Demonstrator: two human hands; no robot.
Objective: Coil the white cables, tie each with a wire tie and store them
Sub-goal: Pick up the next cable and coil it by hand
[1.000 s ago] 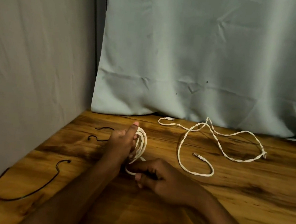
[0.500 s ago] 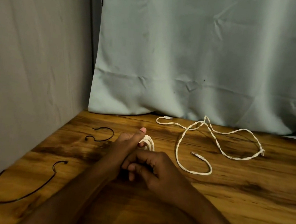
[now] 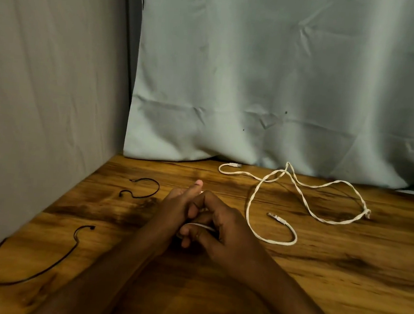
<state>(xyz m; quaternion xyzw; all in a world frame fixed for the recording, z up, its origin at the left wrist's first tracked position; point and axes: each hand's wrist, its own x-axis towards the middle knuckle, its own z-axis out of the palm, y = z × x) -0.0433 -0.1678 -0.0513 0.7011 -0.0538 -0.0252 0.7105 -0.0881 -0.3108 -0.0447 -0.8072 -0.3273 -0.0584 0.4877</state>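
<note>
Coiled cable (image 3: 200,226): white, almost wholly hidden between the two hands above the table (image 3: 315,281); only a short pale arc showed below the knuckles.
Left hand (image 3: 178,204): fingers curled round the coil, thumb raised and pointing away.
Right hand (image 3: 221,230): laid over the coil from the right, fingers bent and pressed against it, touching the left hand.
Loose cable (image 3: 298,196): white, uncoiled, lay in open loops to the right of the hands, reaching to the foot of the curtain (image 3: 270,87); one plug near the curtain, the other pointing toward the hands.
Small tie (image 3: 144,188): black wire, curled, left of the hands.
Long tie (image 3: 31,259): black wire, hooked, near the table's left edge by the grey wall (image 3: 43,90).
</note>
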